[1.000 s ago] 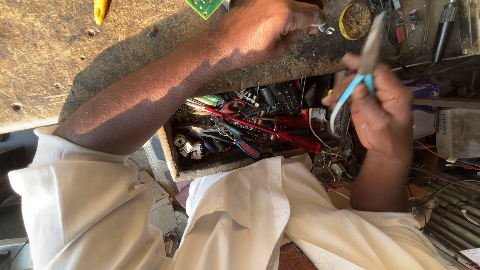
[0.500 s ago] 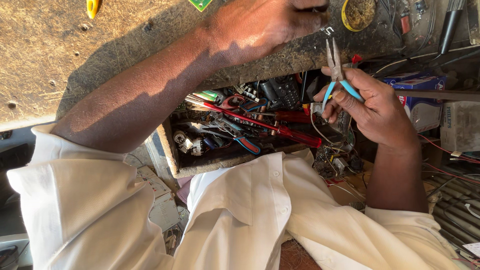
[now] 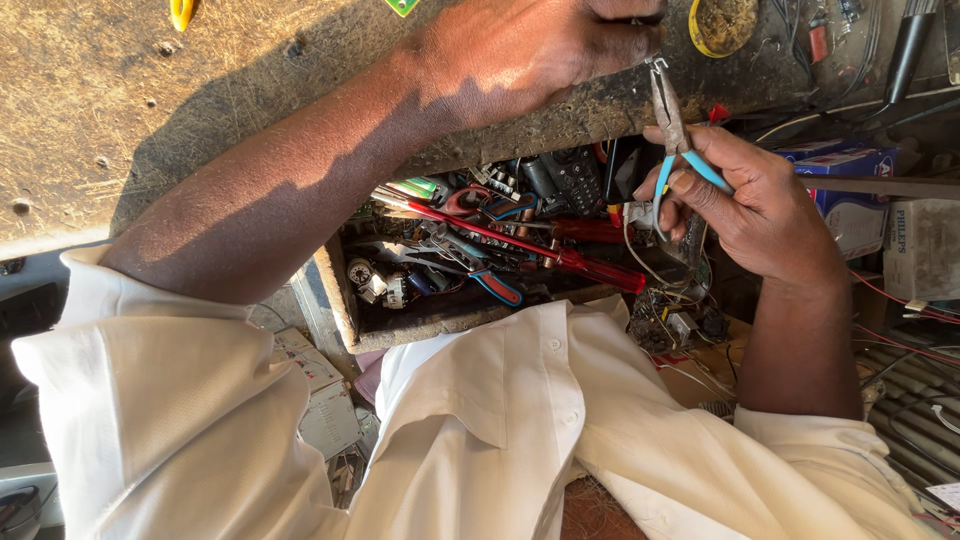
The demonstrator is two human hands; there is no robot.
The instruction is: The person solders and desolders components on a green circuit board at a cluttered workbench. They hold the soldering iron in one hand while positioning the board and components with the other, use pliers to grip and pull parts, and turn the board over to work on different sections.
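Worn, scuffed wooden surface [image 3: 200, 110] above an open drawer [image 3: 345, 300] crammed with tools. Right hand [image 3: 760, 210] fingers grip blue-handled pliers [image 3: 672, 120] at the surface edge. Left hand [image 3: 540, 45] rests there, fingers curled; contents hidden.

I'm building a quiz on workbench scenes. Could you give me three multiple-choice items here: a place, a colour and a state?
1. Where does the red-handled screwdriver lie?
A. In the open drawer
B. On the shirt
C. In the left hand

2. What colour are the handles of the pliers?
A. Yellow
B. Blue
C. Black

3. What is the right hand doing?
A. Lying flat and empty
B. Resting on the shirt
C. Gripping the pliers

Answers: 1 A, it lies among the drawer's tools; 2 B, blue grips show between the fingers; 3 C, fingers close around the handles.
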